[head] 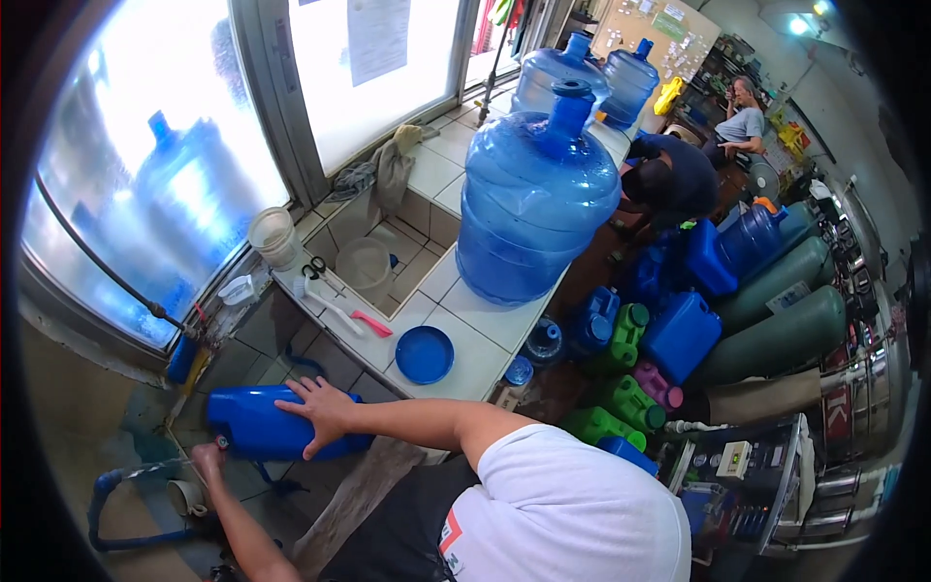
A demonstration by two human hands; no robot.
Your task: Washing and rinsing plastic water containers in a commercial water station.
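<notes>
A blue plastic jug [251, 425] lies on its side in the tiled basin at the lower left. My right hand [320, 412] rests on its upper side with the fingers spread. Close to the jug's left end, my left hand [209, 460] is closed around a small object of which only a round reddish end shows; what it is, I cannot tell. A thin stream of water runs between this hand and the end of a blue pipe [108, 480]. A light-coloured mug [186, 497] stands below the stream.
The tiled counter [465, 342] holds a large blue water bottle [534, 204], a blue round lid [425, 354], a white brush [331, 305] and scissors [314, 268] beside a sunken sink. Jugs and green tanks [778, 338] crowd the floor at right. A person bends behind the counter; another sits farther back.
</notes>
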